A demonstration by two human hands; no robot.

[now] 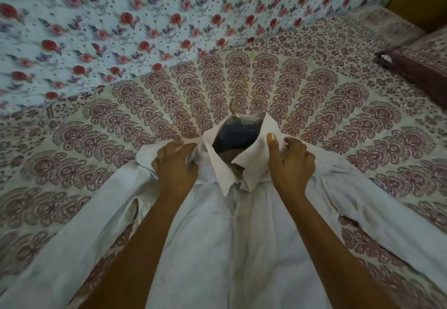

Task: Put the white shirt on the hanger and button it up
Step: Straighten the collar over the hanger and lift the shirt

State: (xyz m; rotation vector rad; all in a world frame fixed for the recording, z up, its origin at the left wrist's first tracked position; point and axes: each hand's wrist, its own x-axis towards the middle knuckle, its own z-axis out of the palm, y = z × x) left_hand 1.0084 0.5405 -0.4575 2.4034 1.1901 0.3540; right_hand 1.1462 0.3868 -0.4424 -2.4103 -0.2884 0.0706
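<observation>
The white shirt (212, 236) lies front up on the bed, sleeves spread to both sides. Its collar (256, 149) stands open around a dark hanger (238, 132), whose metal hook (235, 105) pokes out past the collar onto the bedspread. My left hand (175, 163) grips the fabric at the left shoulder beside the collar. My right hand (290, 161) holds the right shoulder fabric, its thumb pressed against the collar. The front edges meet along the middle; the buttons are too small to make out.
The patterned bedspread (314, 95) covers the bed around the shirt. A floral sheet (121, 18) hangs or lies at the back left. A dark maroon pillow (418, 66) sits at the right edge.
</observation>
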